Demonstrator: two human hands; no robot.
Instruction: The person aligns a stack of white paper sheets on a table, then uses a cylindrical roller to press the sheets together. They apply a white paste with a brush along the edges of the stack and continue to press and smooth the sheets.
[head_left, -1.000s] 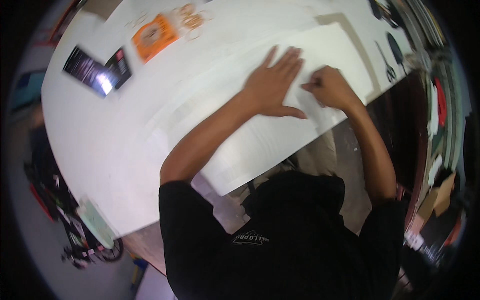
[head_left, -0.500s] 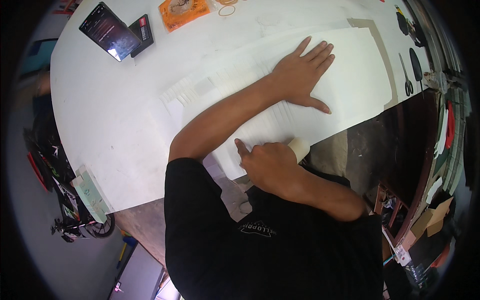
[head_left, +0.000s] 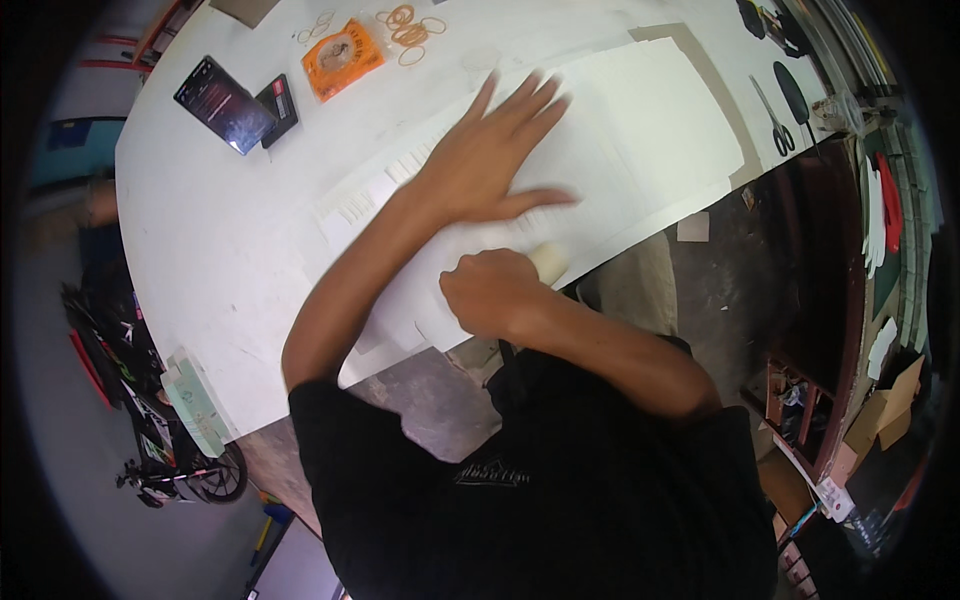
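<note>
A large white sheet (head_left: 680,120) lies slantwise on the white table, with rows of small strip-like marks (head_left: 355,207) along its far left part. My left hand (head_left: 495,150) is over the middle of this sheet, fingers spread and slightly blurred; whether it touches the paper I cannot tell. Nearer to me, my right hand (head_left: 495,292) is closed round a cream-coloured, rounded cylinder (head_left: 549,262) at the sheet's near edge. One end of the cylinder sticks out beside the hand; the remainder is hidden.
A phone (head_left: 225,105) leans on a dark box (head_left: 281,106) at the far left. Beyond the sheet are an orange packet (head_left: 343,60) and rubber bands (head_left: 408,30). Scissors (head_left: 775,120) and a dark-handled tool (head_left: 792,95) lie at the right edge. A pale green box (head_left: 193,405) stands at the near left.
My left hand has swept left across the sheet, fingers still spread. My right hand, with the cream cylinder, has shifted slightly left, and its outstretched finger is now curled in. The view has shifted too.
</note>
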